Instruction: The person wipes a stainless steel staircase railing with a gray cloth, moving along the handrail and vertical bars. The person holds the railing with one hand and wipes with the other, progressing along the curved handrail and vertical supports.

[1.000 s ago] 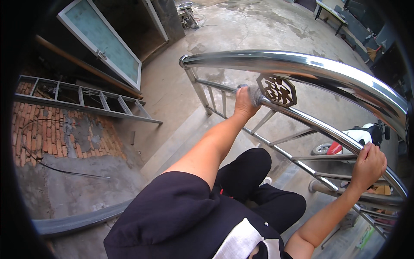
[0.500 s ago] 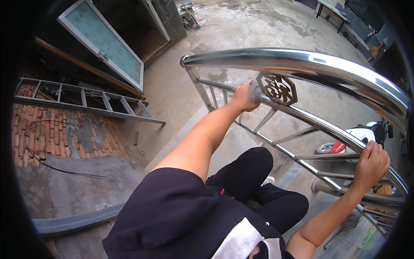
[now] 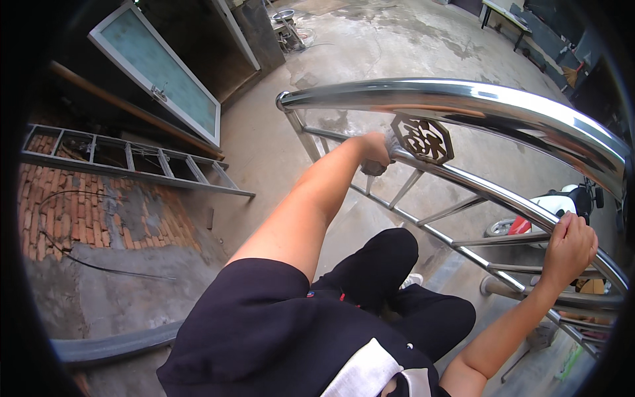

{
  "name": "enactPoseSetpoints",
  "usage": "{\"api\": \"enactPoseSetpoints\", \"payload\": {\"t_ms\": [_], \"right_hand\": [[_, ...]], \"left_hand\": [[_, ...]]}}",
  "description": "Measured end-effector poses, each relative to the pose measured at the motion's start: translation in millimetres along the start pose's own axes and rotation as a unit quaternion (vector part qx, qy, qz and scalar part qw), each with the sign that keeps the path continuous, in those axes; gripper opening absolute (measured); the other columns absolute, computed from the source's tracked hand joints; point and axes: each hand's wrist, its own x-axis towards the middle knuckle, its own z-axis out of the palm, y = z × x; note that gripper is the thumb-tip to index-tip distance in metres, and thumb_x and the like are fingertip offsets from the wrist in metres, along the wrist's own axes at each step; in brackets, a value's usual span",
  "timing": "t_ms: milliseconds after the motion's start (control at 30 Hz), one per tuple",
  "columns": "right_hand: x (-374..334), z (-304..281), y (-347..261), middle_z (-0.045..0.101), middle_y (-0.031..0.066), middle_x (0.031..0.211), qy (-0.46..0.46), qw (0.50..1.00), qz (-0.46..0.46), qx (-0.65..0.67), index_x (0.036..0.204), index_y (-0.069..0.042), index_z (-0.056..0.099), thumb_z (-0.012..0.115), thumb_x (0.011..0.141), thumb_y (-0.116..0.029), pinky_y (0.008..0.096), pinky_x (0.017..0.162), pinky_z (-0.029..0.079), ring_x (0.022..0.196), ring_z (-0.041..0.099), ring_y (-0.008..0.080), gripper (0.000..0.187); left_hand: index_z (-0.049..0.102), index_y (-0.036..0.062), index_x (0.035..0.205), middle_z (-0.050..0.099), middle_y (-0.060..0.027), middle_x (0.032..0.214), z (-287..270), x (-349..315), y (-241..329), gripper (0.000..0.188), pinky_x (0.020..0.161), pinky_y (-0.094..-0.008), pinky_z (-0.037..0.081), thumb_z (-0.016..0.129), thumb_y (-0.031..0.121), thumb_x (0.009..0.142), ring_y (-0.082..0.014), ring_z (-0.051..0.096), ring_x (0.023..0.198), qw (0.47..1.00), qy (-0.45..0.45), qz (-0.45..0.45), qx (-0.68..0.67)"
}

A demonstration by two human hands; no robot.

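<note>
A stainless steel railing (image 3: 397, 90) runs from the middle of the view to the right edge, with a thick top tube above a thinner rail (image 3: 463, 180) and slanted bars. My left hand (image 3: 376, 147) is closed around a grey cloth (image 3: 375, 168), pressing it on the thinner rail. Part of the cloth shows on both sides of the fingers. Just right of it sits a dark, angular openwork ornament (image 3: 423, 140) between the two tubes. Farther right and nearer to me, my right hand (image 3: 571, 246) is wrapped around the same thinner rail.
On the left, a metal ladder (image 3: 132, 159) lies above stacked bricks (image 3: 73, 212). A glass-panelled door (image 3: 159, 69) leans at the upper left. A white and red scooter (image 3: 539, 210) stands beyond the railing. One grey curved rail (image 3: 119, 344) passes at the lower left.
My left hand and the cloth have slid a little left along the rail, and the wrist has turned. The right hand keeps its place on the rail.
</note>
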Motion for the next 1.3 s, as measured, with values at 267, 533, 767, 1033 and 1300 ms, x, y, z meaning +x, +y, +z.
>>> {"api": "enactPoseSetpoints", "payload": {"t_ms": [267, 533, 767, 1033, 1300], "right_hand": [[1, -3, -6, 0.051, 0.01, 0.079, -0.013, 1.0, 0.022, 0.001, 0.083, -0.004, 0.058, 0.049, 0.097, -0.019, 0.04, 0.098, 0.039, 0.082, 0.053, 0.0263, 0.023], [3, -11, -13, 0.049, 0.0089, 0.072, 0.013, 0.998, 0.033, 0.053, 0.077, -0.005, 0.054, 0.059, 0.092, -0.022, 0.0418, 0.097, 0.039, 0.076, 0.051, 0.0263, 0.023], [5, -13, -13, 0.049, 0.0085, 0.072, 0.022, 0.997, 0.026, 0.063, 0.075, -0.005, 0.053, 0.063, 0.09, -0.026, 0.0424, 0.095, 0.039, 0.076, 0.05, 0.027, 0.027], [4, -11, -13, 0.05, 0.0085, 0.074, 0.007, 0.997, 0.046, 0.067, 0.075, -0.005, 0.055, 0.065, 0.088, -0.029, 0.0424, 0.096, 0.039, 0.081, 0.051, 0.0274, 0.029], [4, -13, -15, 0.053, 0.0083, 0.074, 0.028, 0.996, 0.056, 0.069, 0.073, -0.006, 0.056, 0.065, 0.087, -0.028, 0.042, 0.096, 0.038, 0.082, 0.051, 0.0272, 0.028]], "left_hand": [[0.072, -0.0026, 0.084, 0.072, -0.0159, 0.088, -7, 11, -9, 0.036, 0.066, -0.0355, 0.057, 0.075, 0.022, 0.057, -0.0255, 0.07, 0.075, 0.994, -0.094, -0.011, -0.045], [0.072, -0.0006, 0.09, 0.072, -0.0142, 0.091, -24, -12, 17, 0.041, 0.07, -0.0355, 0.057, 0.074, 0.025, 0.058, -0.0242, 0.07, 0.078, 0.994, -0.098, -0.037, 0.023], [0.071, 0.0088, 0.103, 0.069, -0.014, 0.11, -15, -8, 14, 0.051, 0.104, -0.0441, 0.039, 0.077, 0.034, 0.059, -0.0287, 0.064, 0.107, 0.992, -0.052, -0.048, 0.109], [0.07, 0.0105, 0.106, 0.068, -0.0104, 0.115, -6, -18, 21, 0.049, 0.1, -0.0498, 0.043, 0.076, 0.032, 0.062, -0.0268, 0.062, 0.111, 0.991, 0.003, -0.056, 0.119], [0.072, 0.0087, 0.103, 0.069, -0.0111, 0.112, 0, -25, 25, 0.039, 0.086, -0.0364, 0.056, 0.072, 0.023, 0.066, -0.027, 0.066, 0.103, 0.987, 0.033, -0.067, 0.142]]}}
